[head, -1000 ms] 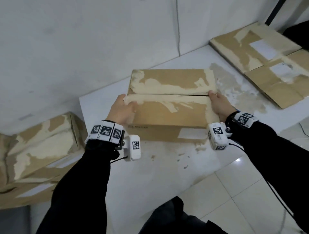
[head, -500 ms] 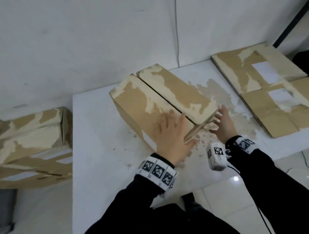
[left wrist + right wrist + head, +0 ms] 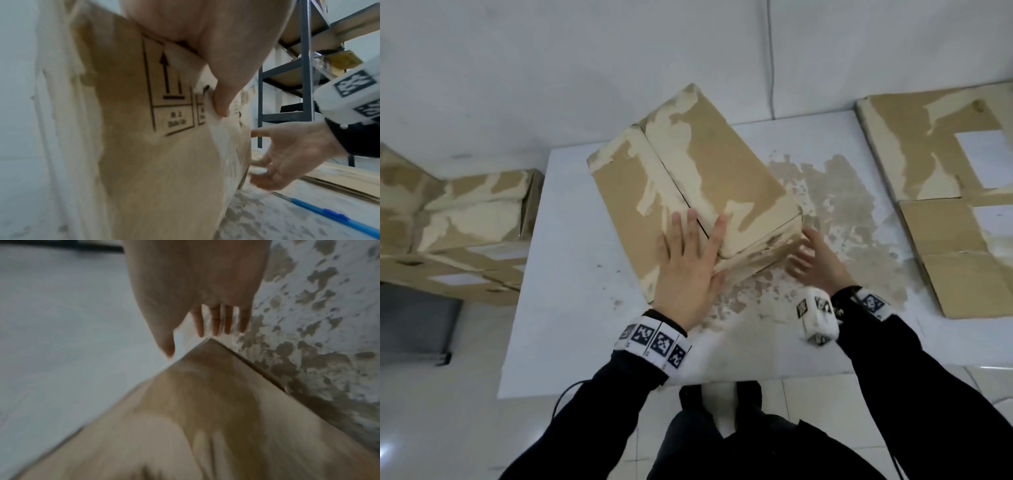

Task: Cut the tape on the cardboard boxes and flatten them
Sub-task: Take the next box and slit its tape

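A worn brown cardboard box [image 3: 695, 164] with pale torn patches lies diagonally on the white table [image 3: 571, 308], its top seam running away from me. My left hand [image 3: 688, 263] presses flat on the near end of the top, fingers straight across the seam. My right hand [image 3: 815, 263] is open and blurred, fingers spread at the box's near right end. In the left wrist view the box side [image 3: 164, 146] carries an arrow mark, and the right hand [image 3: 287, 159] hovers open beside its edge. The right wrist view shows straight fingers [image 3: 224, 321] over a box corner [image 3: 209, 344].
Flattened cardboard [image 3: 945, 205] covers the table's right end. More worn boxes [image 3: 465, 222] are stacked to the left, off the table. A blue-handled tool [image 3: 329, 216] lies on the table near the right hand. A metal shelf [image 3: 306, 65] stands behind. Paper scraps litter the tabletop.
The box has been swung from lying square to me to a diagonal. My left hand went from its left end to flat on the near top; my right hand stays at the near end.
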